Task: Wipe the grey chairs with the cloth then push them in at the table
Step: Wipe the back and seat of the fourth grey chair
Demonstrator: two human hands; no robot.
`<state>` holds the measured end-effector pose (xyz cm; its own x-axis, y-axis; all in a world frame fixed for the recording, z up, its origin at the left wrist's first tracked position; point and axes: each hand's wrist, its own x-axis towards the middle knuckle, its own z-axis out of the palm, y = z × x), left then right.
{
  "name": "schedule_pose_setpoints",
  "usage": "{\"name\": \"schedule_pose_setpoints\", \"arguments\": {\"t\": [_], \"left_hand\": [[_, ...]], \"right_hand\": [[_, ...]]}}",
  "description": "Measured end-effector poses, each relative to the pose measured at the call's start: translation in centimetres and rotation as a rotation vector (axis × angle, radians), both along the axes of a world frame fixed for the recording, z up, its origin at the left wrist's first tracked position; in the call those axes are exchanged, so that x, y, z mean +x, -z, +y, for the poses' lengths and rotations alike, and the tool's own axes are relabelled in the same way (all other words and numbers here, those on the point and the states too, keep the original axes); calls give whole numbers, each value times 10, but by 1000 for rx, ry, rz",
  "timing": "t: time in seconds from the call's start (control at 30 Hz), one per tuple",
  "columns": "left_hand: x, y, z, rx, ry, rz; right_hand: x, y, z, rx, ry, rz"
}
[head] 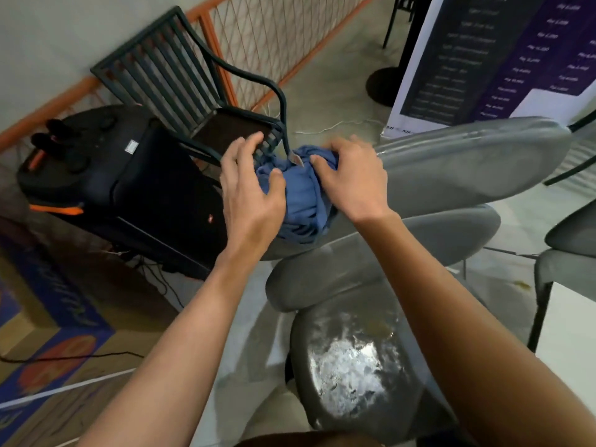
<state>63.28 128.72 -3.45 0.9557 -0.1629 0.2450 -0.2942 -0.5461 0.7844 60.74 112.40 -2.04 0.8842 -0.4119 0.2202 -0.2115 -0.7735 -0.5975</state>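
Blue cloth [301, 201]; grey chairs [451, 162]; dark slatted chair [180, 75]; orange railing [213, 30]; black speaker [129, 175] with orange trim.

bunched blue cloth [301, 195] lies atop the grey chair [451, 162] backrest.

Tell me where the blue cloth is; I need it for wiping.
In the head view, the blue cloth sits bunched at centre on a grey chair's backrest, between the left hand and right hand.

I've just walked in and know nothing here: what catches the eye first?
Two bare hands at centre bunch a blue cloth on a grey chair's backrest: left hand spread, right hand gripping. The chair's seat below gleams.
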Motion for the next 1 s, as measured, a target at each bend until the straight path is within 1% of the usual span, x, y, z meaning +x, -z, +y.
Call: {"name": "schedule_pose_setpoints", "arguments": {"t": [0.1,0.23,0.33,0.43,0.53,0.63,0.8,1.0], "left_hand": [[-11,11,1,77,27,59],[-17,16,7,180,65,-51],[-18,12,9,252,48,-112],[-19,8,6,306,76,-192],[-14,9,1,468,164,-220],[-6,16,-2,696,214,-277],[3,18,-18,840,200,-386],[11,12,-63,981,246,-459]], "right_hand": [[0,7,-3,-102,4,44],[-6,10,-6,-92,27,81],[-15,12,-6,-51,-32,81],[-22,15,-7,-57,-65,86],[-24,14,-18,-47,-17,29],[-26,13,-43,-58,56,-3],[-32,25,-106,-81,195,68],[-34,38,-158,-167,184,161]]}}
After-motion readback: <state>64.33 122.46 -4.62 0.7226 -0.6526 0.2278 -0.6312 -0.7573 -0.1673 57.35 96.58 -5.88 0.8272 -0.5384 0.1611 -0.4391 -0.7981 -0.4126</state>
